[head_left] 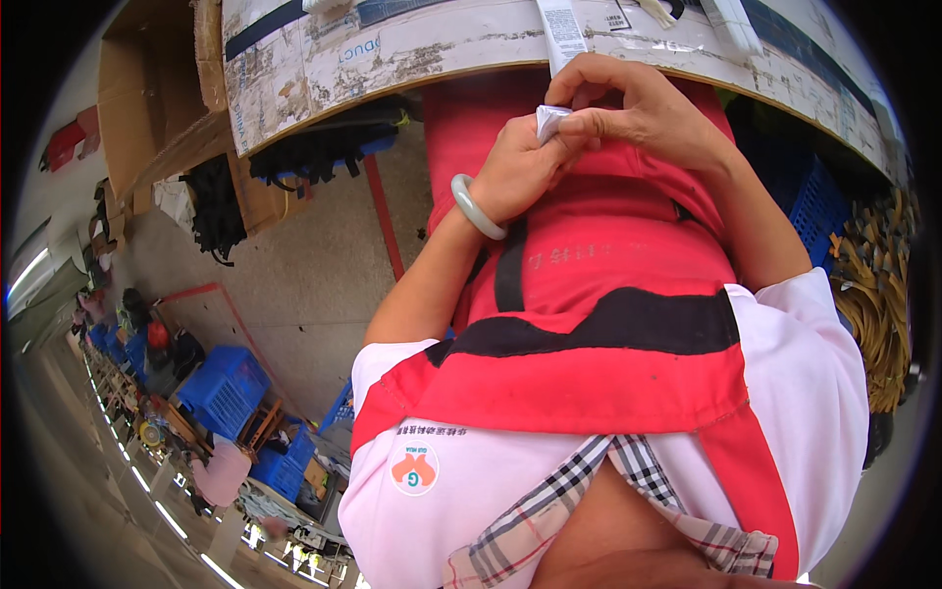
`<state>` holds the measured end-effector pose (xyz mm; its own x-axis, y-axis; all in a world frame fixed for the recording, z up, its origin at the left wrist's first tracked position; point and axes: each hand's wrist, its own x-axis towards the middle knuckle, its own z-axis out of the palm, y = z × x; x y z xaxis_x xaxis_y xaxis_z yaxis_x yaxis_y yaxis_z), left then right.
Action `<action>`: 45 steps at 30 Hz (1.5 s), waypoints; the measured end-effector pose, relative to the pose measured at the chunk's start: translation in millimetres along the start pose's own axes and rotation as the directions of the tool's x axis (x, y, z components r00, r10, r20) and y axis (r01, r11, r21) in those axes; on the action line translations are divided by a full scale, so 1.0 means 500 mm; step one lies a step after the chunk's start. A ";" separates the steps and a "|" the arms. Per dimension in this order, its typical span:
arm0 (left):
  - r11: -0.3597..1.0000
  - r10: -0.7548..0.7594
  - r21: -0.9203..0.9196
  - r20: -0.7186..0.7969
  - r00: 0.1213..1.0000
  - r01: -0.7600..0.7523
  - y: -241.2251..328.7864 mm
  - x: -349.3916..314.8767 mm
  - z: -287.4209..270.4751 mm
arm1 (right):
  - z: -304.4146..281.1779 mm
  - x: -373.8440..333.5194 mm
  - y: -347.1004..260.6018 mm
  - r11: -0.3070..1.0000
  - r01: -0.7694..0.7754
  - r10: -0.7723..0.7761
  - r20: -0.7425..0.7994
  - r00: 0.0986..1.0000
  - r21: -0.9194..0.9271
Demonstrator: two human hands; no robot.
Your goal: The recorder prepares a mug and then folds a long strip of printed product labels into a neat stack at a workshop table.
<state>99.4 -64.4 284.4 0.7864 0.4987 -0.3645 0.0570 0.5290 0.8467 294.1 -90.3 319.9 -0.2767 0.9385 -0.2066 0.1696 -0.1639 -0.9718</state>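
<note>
My left hand [525, 169], with a pale bangle at the wrist, is closed around a small bundle of folded white labels [550, 122]. The bundle's top end sticks out between thumb and fingers. My right hand [638, 110] meets it from the other side, its thumb pressed against the labels and its index finger bent over them. Some of the right fingers are hidden behind the bundle. Just beyond the hands, a long white printed label strip [562, 34] lies over the near edge of the worktable [392, 61]. Both hands are above my red apron [599, 260].
The table top is covered in worn white cardboard; a white strip-like object [731, 27] lies on it at right. An opened carton [147, 98] and black straps [214, 206] are at left. Blue crates [224, 391] stand behind; tan strips [873, 294] hang at right.
</note>
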 end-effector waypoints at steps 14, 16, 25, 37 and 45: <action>0.998 0.002 -0.069 -0.006 1.000 -0.002 -0.021 0.005 -0.013 | -0.005 0.000 -0.003 0.993 0.094 -0.094 0.008 0.996 -0.075; 0.998 -0.012 -0.058 0.041 0.999 0.015 -0.006 0.006 -0.001 | -0.008 -0.002 0.014 0.994 0.011 -0.011 -0.001 1.000 0.108; 0.996 -0.090 -0.020 0.026 0.996 0.091 -0.002 0.003 -0.017 | -0.043 0.011 0.005 0.942 0.151 -0.246 -0.309 0.919 -0.300; 0.967 -0.045 -0.253 -0.111 0.993 0.016 -0.002 0.015 -0.035 | -0.199 0.047 0.123 0.653 -0.157 -0.479 -0.565 0.672 -0.741; 0.979 0.017 -0.197 -0.161 0.987 -0.049 0.025 0.034 -0.033 | -0.116 0.136 0.044 0.558 0.117 -0.594 -0.297 0.748 -0.822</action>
<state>103.3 -38.1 282.7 0.6782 0.6116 -0.4074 -0.1043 0.6289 0.7704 333.8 -12.3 290.8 -0.0271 0.8894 0.4562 0.8393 0.2681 -0.4729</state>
